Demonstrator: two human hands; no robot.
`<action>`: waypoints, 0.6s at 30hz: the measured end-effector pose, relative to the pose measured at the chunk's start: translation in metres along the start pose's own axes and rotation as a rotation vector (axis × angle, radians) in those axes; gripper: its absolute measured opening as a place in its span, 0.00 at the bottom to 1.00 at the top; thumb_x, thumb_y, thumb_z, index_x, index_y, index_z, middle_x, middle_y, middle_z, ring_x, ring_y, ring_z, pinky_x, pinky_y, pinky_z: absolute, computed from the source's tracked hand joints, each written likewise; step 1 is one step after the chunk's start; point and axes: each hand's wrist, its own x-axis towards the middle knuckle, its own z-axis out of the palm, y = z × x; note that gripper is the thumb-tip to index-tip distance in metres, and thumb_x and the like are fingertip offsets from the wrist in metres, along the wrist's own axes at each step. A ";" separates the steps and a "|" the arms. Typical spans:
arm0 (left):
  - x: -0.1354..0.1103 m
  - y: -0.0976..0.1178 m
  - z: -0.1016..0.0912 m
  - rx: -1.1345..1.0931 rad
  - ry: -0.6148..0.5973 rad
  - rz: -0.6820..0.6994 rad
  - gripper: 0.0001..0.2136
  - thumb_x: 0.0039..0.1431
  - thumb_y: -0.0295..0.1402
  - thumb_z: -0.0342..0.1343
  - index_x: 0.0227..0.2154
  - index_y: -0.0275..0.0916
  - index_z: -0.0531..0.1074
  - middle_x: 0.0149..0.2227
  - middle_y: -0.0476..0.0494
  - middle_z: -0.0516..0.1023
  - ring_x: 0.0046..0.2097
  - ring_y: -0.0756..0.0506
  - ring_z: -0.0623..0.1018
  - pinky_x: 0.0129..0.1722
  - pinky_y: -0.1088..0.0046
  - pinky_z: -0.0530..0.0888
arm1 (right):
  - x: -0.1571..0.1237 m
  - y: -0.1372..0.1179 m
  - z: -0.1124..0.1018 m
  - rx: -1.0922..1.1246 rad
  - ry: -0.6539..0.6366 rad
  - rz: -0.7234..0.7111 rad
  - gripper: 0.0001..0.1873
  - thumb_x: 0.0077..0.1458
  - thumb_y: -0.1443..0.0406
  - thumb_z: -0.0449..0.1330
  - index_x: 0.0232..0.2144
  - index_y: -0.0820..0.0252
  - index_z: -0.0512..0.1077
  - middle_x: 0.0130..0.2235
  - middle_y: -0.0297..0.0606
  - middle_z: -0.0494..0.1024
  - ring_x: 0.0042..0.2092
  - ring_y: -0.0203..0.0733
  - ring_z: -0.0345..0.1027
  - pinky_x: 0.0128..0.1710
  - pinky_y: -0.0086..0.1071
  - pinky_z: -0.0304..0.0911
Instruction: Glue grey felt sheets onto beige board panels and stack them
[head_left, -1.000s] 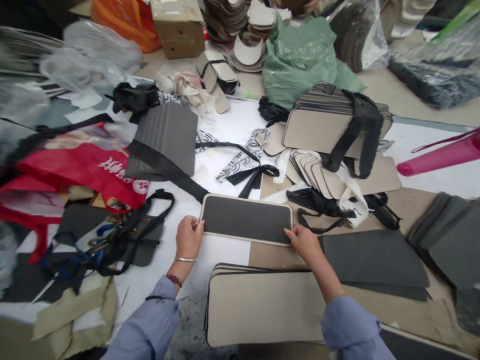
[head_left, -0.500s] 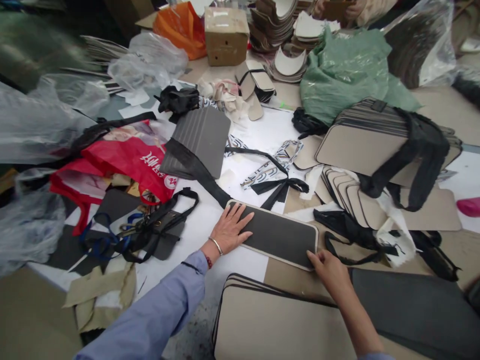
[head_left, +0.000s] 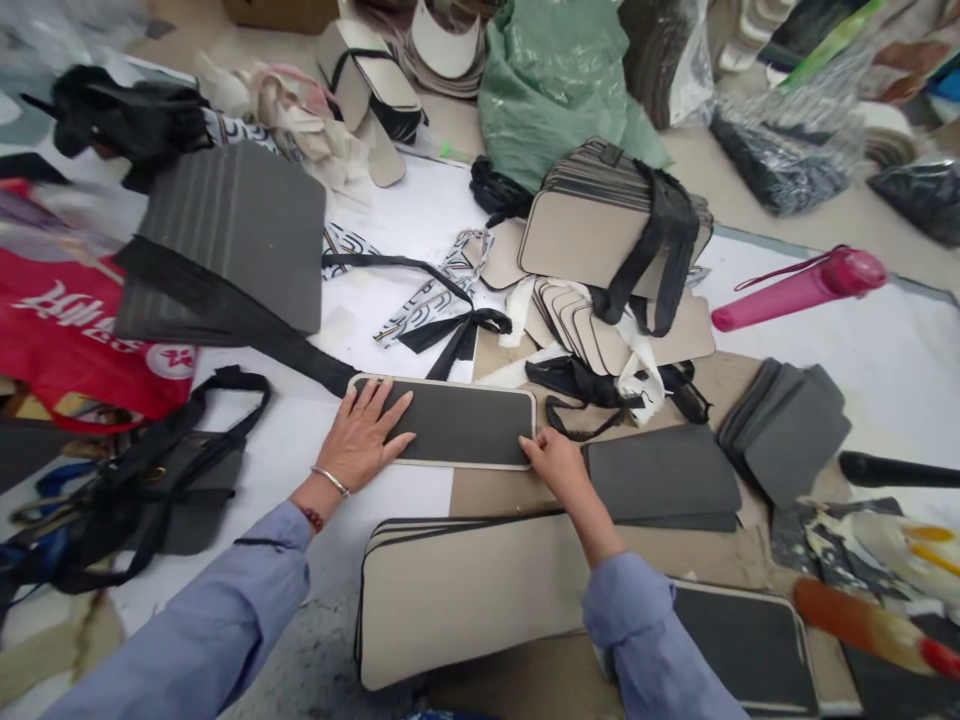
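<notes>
A dark grey rectangular panel [head_left: 465, 420] with a pale beige border lies flat on the table. My left hand [head_left: 361, 435] rests palm down over its left end, fingers spread. At the right end, my right hand [head_left: 551, 458] pinches the panel's edge between thumb and fingers. A black strap [head_left: 255, 325] runs from the panel's upper left corner up to a stack of grey panels [head_left: 277, 230]. Just below my hands lies a pile of larger beige panels [head_left: 465, 590] with dark edges.
Dark grey sheets [head_left: 660, 475] lie right of my right hand, beside smaller grey pieces [head_left: 787, 430]. Behind are strapped beige panels [head_left: 592, 235], a green bag [head_left: 555, 90] and a pink bottle [head_left: 802, 290]. A red bag [head_left: 82, 320] lies left; a brush-like orange handle [head_left: 855, 620] sits lower right.
The view has swung to the right, bringing in the whole pink bottle, the small grey pieces and the orange handle. Both hands stay at the same ends of the panel.
</notes>
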 end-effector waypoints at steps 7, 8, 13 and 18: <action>0.001 0.002 -0.001 -0.059 0.003 -0.020 0.25 0.56 0.42 0.49 0.56 0.42 0.59 0.62 0.36 0.53 0.62 0.35 0.51 0.58 0.49 0.50 | -0.005 0.003 -0.013 0.038 0.066 0.007 0.05 0.51 0.62 0.54 0.29 0.58 0.64 0.25 0.32 0.70 0.29 0.36 0.65 0.29 0.26 0.54; 0.001 0.002 -0.001 -0.066 0.002 -0.022 0.25 0.56 0.42 0.49 0.56 0.42 0.59 0.62 0.36 0.52 0.62 0.35 0.51 0.58 0.49 0.50 | -0.006 0.001 -0.017 0.032 0.081 0.011 0.05 0.53 0.62 0.52 0.31 0.58 0.64 0.26 0.33 0.71 0.30 0.38 0.65 0.30 0.27 0.54; 0.000 0.002 -0.001 -0.065 0.001 -0.027 0.25 0.56 0.42 0.50 0.56 0.44 0.59 0.62 0.38 0.52 0.62 0.36 0.50 0.58 0.49 0.50 | -0.008 -0.023 -0.021 -0.103 0.325 -0.243 0.17 0.58 0.59 0.47 0.43 0.65 0.66 0.43 0.49 0.71 0.46 0.48 0.61 0.45 0.37 0.55; 0.000 0.002 -0.002 -0.019 0.000 -0.009 0.25 0.56 0.44 0.49 0.56 0.44 0.59 0.62 0.37 0.53 0.62 0.36 0.51 0.58 0.51 0.51 | 0.006 -0.045 0.005 -0.286 0.351 -0.687 0.31 0.57 0.55 0.48 0.57 0.69 0.53 0.61 0.53 0.51 0.62 0.52 0.37 0.58 0.46 0.40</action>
